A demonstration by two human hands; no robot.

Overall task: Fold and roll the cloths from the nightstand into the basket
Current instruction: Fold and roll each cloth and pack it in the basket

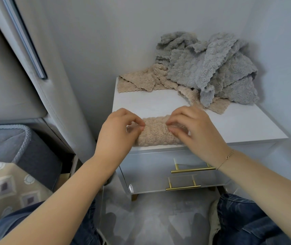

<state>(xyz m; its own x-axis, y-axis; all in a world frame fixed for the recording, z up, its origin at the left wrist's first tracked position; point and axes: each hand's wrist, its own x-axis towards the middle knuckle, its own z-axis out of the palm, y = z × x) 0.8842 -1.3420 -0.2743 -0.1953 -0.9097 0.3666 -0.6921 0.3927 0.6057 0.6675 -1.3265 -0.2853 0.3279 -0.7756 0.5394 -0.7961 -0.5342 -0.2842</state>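
Rolling is judged to be the step in hand: a beige cloth [156, 133], already gathered into a thick roll, lies at the near edge of the nightstand [238, 124], at about 6 o'clock on its white top. The roll is pinched at its two ends, the left hand [118, 133] with curled fingers on the 9 o'clock end and the right hand [192, 129] likewise on the 3 o'clock end. How much of the cloth is left unrolled cannot be told, since the far edge is hidden by the roll itself.

The next move is judged to call for a firm hold, so that the roll is kept tight while it is lifted off and carried toward 8 o'clock, where a grey fabric basket [23, 138] with a braided rim is seen beside the bed.

At 1 o'clock on the top a heap of unfolded cloths [208, 71], grey over beige, is piled against the wall, well apart from the roll. Nothing is seen between roll and basket except the nightstand's corner and the left forearm. Two drawers with brass handles [192, 169] are seen below.
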